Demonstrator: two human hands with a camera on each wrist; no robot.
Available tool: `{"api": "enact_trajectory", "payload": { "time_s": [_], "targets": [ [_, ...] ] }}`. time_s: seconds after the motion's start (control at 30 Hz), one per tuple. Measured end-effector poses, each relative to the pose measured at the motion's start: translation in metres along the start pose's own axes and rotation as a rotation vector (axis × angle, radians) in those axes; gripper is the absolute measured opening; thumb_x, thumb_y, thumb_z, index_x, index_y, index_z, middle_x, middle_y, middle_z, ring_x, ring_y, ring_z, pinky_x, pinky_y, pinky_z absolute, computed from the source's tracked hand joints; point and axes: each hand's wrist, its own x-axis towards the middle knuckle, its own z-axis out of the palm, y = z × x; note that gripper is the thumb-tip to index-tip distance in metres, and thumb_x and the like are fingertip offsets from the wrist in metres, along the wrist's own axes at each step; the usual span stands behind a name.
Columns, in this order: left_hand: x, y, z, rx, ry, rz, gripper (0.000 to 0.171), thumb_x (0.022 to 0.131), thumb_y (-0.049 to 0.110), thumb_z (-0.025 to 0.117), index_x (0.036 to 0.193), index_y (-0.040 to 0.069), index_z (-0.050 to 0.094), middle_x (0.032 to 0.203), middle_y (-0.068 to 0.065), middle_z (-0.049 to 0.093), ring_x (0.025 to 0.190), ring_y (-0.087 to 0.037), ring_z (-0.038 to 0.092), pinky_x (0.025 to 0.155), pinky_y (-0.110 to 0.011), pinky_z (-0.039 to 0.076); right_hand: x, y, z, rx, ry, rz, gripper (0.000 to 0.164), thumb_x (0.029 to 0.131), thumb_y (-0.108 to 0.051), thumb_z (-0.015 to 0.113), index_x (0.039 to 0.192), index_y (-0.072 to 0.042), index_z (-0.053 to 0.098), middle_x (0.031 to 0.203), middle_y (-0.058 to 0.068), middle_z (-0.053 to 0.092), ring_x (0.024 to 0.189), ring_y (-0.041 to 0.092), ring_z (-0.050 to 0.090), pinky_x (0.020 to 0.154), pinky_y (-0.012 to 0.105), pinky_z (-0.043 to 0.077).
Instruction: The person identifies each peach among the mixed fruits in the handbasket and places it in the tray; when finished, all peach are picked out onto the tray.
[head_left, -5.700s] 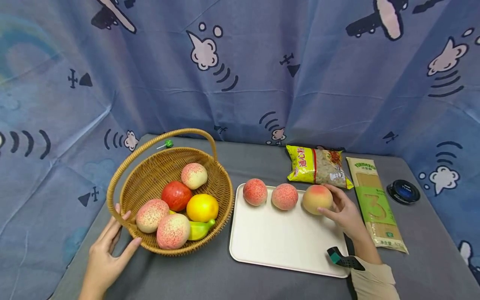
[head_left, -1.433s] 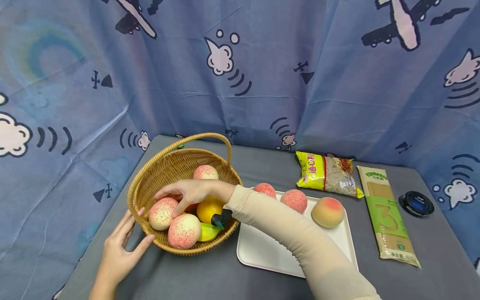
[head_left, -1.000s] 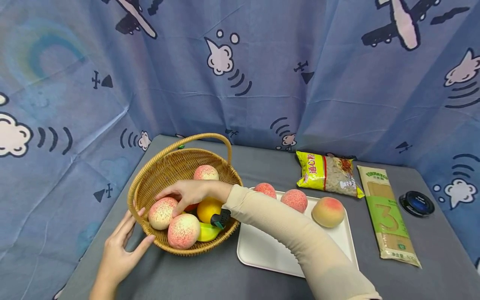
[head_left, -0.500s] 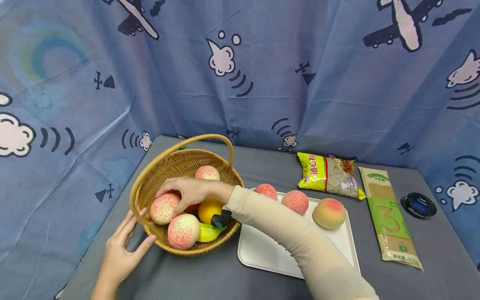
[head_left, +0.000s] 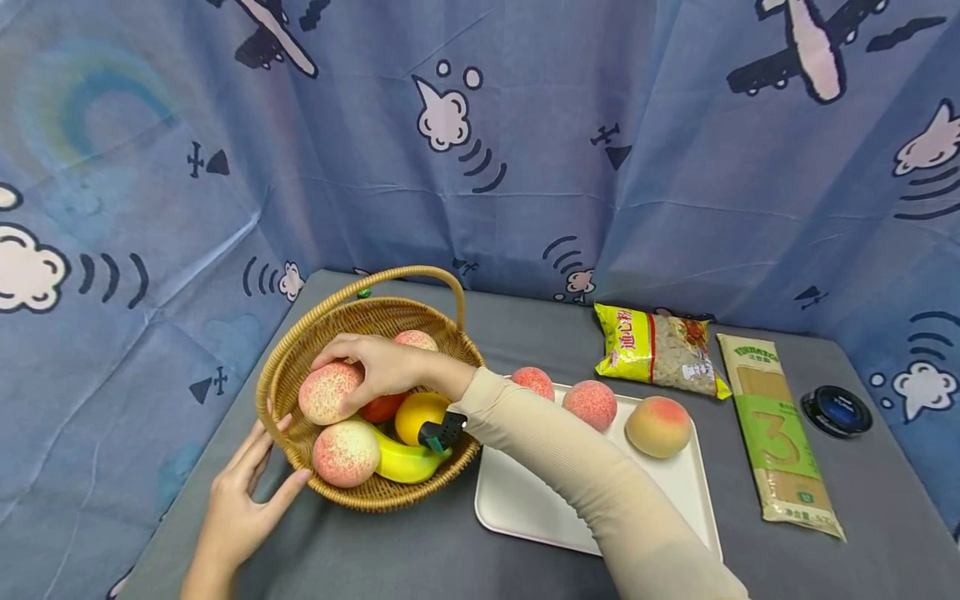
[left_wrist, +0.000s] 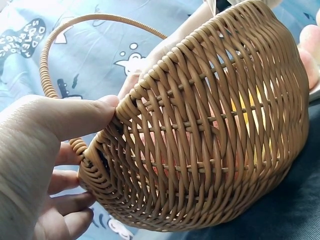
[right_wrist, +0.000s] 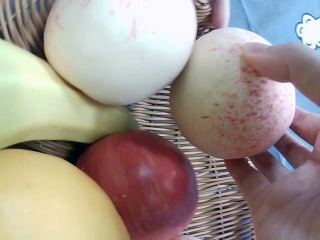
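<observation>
Inside the basket [head_left: 360, 321], right hand [head_left: 386, 364] grips upper peach [head_left: 327, 393], higher than before; front peach [head_left: 347, 454] shifted left; left hand [head_left: 240, 508] still holds basket.

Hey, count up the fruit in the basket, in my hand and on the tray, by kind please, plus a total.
Peaches: 6 (3 on the white tray, 2 in the wicker basket, 1 in the right hand)
Banana: 1
Round yellow fruit: 1
Round red fruit: 1
Total in view: 9
</observation>
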Motion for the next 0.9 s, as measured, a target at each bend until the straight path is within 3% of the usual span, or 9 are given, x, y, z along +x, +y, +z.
{"api": "enact_trajectory", "payload": {
  "time_s": [0.23,0.47,0.9],
  "targets": [
    [0.001,-0.003,0.0,-0.028,0.002,0.019,0.069,0.07,-0.004,0.079,0.134,0.004,0.054,0.148,-0.023,0.036,0.133,0.006,0.031,0.094,-0.001,0.035,-0.009,-0.002,-0.008,0.034,0.042,-0.042,0.061,0.077,-0.018,0.077,0.132,-0.011,0.054,0.134,0.002,0.05,0.115,0.009,0.047,0.096,0.013,0.04],
    [0.0,-0.008,0.001,-0.053,-0.018,0.062,0.071,0.07,-0.009,0.077,0.136,0.001,0.051,0.151,-0.021,0.031,0.137,0.002,0.029,0.097,-0.003,0.034,-0.028,-0.01,-0.019,-0.023,0.08,-0.025,0.064,0.077,-0.025,0.076,0.135,-0.015,0.052,0.138,-0.001,0.049,0.119,0.008,0.047,0.099,0.015,0.039],
    [0.0,-0.005,0.0,-0.04,-0.032,0.084,0.073,0.07,-0.013,0.075,0.137,0.001,0.049,0.153,-0.019,0.028,0.139,-0.003,0.029,0.1,-0.005,0.033,-0.094,-0.026,-0.033,0.087,0.384,-0.081,0.064,0.072,-0.02,0.083,0.13,-0.011,0.057,0.132,0.0,0.053,0.121,0.01,0.046,0.101,0.026,0.045]
  ]
}}
